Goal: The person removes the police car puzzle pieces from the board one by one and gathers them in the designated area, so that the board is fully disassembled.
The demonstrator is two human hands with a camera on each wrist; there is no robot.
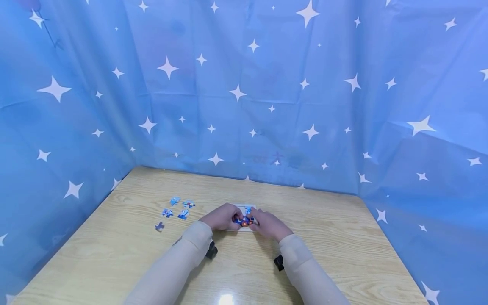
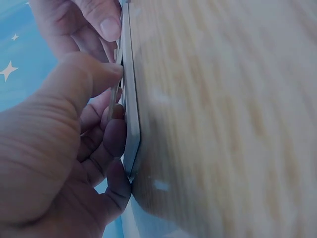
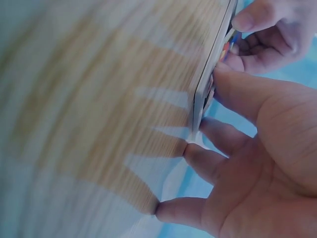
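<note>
Pale, flat rectangular puzzle board is lying on the wood-grained table, between both hands. Left of it, five mostly blue interlocking pieces are lying, apparently within reach. Above it, the left hand is pinching a thin, tan-edged piece between thumb and curled fingers. The right hand is resting, fingers spread — thumb on the board, fingertips around its corner — seemingly steadying it.

The left sleeve and right sleeve are off-white, creased near the cuffs. A small black device shows beside each, its shape hard to make out.
</note>
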